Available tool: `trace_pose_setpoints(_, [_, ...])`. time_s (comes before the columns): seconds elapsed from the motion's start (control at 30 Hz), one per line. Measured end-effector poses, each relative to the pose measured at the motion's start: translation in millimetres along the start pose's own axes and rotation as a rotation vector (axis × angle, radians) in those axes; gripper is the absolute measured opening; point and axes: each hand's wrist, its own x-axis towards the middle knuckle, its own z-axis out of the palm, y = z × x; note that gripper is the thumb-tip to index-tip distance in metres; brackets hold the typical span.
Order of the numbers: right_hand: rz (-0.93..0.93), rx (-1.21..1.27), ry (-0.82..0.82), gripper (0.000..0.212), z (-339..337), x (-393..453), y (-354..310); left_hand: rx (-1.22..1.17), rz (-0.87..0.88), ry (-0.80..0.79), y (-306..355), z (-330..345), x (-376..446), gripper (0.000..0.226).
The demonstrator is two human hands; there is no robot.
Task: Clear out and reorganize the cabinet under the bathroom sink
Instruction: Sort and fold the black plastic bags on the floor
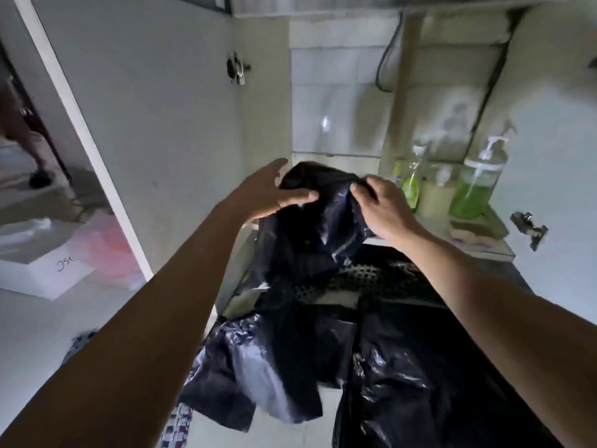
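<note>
The right hand (pixel 382 210) pinches a fold of the black plastic bag (pixel 318 221) between thumb and curled fingers, holding it up at the mouth of the cabinet. The left hand (pixel 269 192) lies against the bag's left side with fingers straight and spread, pressing rather than gripping. The bag hangs down between both hands and spreads into more crumpled black plastic (pixel 403 367) toward the camera, over a dark perforated basket (pixel 358 279) that is mostly covered. Just right of the right hand, on the cabinet shelf (pixel 478 244), stand two pump bottles of green liquid (pixel 476 185) with a pale container between them, all blurred. A drain pipe (pixel 402 101) rises behind. The open cabinet door (pixel 145 124) stands at left.
</note>
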Motion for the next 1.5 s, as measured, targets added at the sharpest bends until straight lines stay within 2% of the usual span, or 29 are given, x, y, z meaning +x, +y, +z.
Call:
trace_pose_setpoints(0.1, [0.076,0.173,0.142,0.03,-42.8,-0.5,-10.2,-0.116,0.064,-0.186,15.3,20.3,-16.0,0.08])
trace_pose_setpoints(0.23, [0.206,0.412,0.214,0.027,-99.7,-12.6,-27.5,0.003,0.05,-0.236,29.8,53.9,-37.9,0.061])
trace_pose_setpoints(0.37, [0.186,0.408,0.186,0.025,-147.2,-30.4,-26.2,0.051,0.024,-0.127,37.5,70.0,-49.1,0.029])
trace_pose_setpoints(0.43, [0.145,0.231,-0.007,0.029,-173.2,-42.0,-14.7,0.182,0.051,0.013,31.8,76.2,-49.8,0.019])
trace_pose_setpoints(0.5, [0.205,-0.072,-0.393,0.029,-191.8,-55.9,5.3,0.281,0.083,0.15,21.5,79.7,-47.8,0.023])
trace_pose_setpoints(0.57, [0.407,-0.276,-0.797,0.023,-198.8,-69.7,27.4,0.219,0.114,0.207,16.7,82.3,-45.4,0.035])
trace_pose_setpoints(0.6, [0.499,-0.297,-0.887,0.027,-198.4,-74.3,38.1,0.189,0.148,0.207,20.3,84.7,-46.4,0.039])
trace_pose_setpoints(0.63, [0.526,-0.279,-0.872,0.045,-195.5,-75.7,46.6,0.176,0.192,0.191,26.1,88.3,-47.7,0.041])
trace_pose_setpoints(0.67, [0.508,-0.241,-0.784,0.064,-191.1,-73.8,54.8,0.171,0.253,0.171,33.6,92.5,-49.8,0.043])
trace_pose_setpoints(0.7, [0.462,-0.187,-0.648,0.072,-184.9,-71.0,60.5,0.178,0.331,0.149,41.6,97.0,-52.4,0.044])
trace_pose_setpoints(0.77, [0.391,-0.032,-0.433,0.069,-166.2,-69.0,61.2,0.188,0.502,0.099,59.8,106.3,-60.8,0.049])
trace_pose_setpoints(0.8, [0.381,0.047,-0.419,0.073,-156.2,-69.6,60.3,0.176,0.575,0.07,68.5,109.7,-66.3,0.052])
trace_pose_setpoints(0.9, [0.375,0.203,-0.562,0.072,-130.7,-79.7,52.3,0.118,0.755,0.007,87.7,115.7,-80.0,0.057])
trace_pose_setpoints(1.0, [0.352,0.184,-0.623,0.041,-120.1,-87.0,45.1,0.176,0.889,-0.028,92.6,115.7,-88.4,0.05])
trace_pose_setpoints(1.07, [0.369,0.243,-0.657,0.03,-115.0,-87.7,45.3,0.242,0.918,-0.058,89.6,113.3,-89.8,0.045])
trace_pose_setpoints(1.13, [0.393,0.291,-0.714,0.03,-113.3,-87.1,42.5,0.327,0.901,-0.069,83.0,108.9,-87.9,0.046])
trace_pose_setpoints(1.2, [0.397,0.218,-0.729,0.031,-117.5,-85.2,38.4,0.435,0.874,-0.083,77.1,102.3,-84.2,0.048])
trace_pose_setpoints(1.3, [0.236,-0.163,-0.481,0.023,-131.7,-75.3,39.8,0.662,0.737,-0.196,70.1,91.2,-81.7,0.038])
trace_pose_setpoints(1.33, [0.163,-0.296,-0.361,0.021,-137.3,-71.0,41.6,0.773,0.666,-0.271,66.7,88.7,-80.8,0.039])
trace_pose_setpoints(1.4, [0.063,-0.376,-0.219,0.01,-145.0,-64.4,44.9,0.906,0.516,-0.458,61.3,86.1,-80.1,0.052])
trace_pose_setpoints(1.47, [-0.041,-0.36,-0.215,0.006,-145.6,-63.5,33.4,0.801,0.414,-0.569,57.9,82.4,-79.6,0.063])
trace_pose_setpoints(1.5, [-0.108,-0.365,-0.242,0.009,-143.3,-64.1,27.0,0.676,0.398,-0.54,57.3,79.3,-78.0,0.066])
